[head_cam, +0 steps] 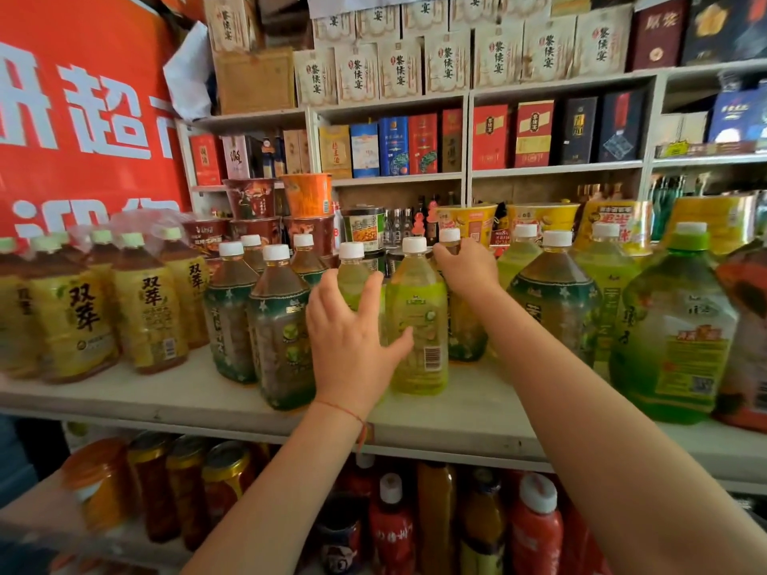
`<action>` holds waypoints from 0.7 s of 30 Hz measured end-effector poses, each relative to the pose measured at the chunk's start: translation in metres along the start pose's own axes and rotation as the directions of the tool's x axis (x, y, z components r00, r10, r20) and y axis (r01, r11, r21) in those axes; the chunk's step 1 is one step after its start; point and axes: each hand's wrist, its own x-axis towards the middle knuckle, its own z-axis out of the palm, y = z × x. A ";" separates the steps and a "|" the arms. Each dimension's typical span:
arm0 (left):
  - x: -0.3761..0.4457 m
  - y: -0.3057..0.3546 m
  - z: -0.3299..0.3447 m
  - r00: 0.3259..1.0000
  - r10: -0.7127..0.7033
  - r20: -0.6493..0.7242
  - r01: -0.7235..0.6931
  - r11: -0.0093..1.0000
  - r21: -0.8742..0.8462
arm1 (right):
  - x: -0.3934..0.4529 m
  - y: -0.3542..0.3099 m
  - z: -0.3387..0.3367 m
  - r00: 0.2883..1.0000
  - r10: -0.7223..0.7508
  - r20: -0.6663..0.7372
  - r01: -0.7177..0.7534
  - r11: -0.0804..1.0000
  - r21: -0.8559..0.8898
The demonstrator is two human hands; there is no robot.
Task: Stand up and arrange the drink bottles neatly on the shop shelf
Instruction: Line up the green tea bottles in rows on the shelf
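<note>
Seen from the head view, everything turns on the yellow-green bottle (417,321), which stands upright on the shelf (456,412), its long axis vertical and its white cap up. The left hand (352,346) is just left of that bottle, fingers spread wide, thumb reaching across its lower label; the fingers lie against a paler bottle (352,276) directly behind-left of it. That hand is the nearer one, forearm rising from below. The right hand (467,265) reaches past the yellow-green bottle to its right rear, fingers curled round the neck of a clear-topped bottle (452,242) there, though how firmly it holds is hard to judge. Dark green-labelled bottles (282,325) crowd the yellow-green bottle's left.
</note>
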 end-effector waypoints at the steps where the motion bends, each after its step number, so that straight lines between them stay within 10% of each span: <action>1: 0.001 0.000 0.000 1.000 -0.003 0.014 0.003 1.000 -0.005 | 0.001 0.000 -0.002 0.999 -0.007 -0.031 0.004 0.996 -0.087; 21: 0.009 0.000 0.009 0.999 0.047 0.023 -0.046 0.998 -0.042 | -0.064 -0.065 -0.133 0.970 -0.198 -0.140 0.221 0.960 0.174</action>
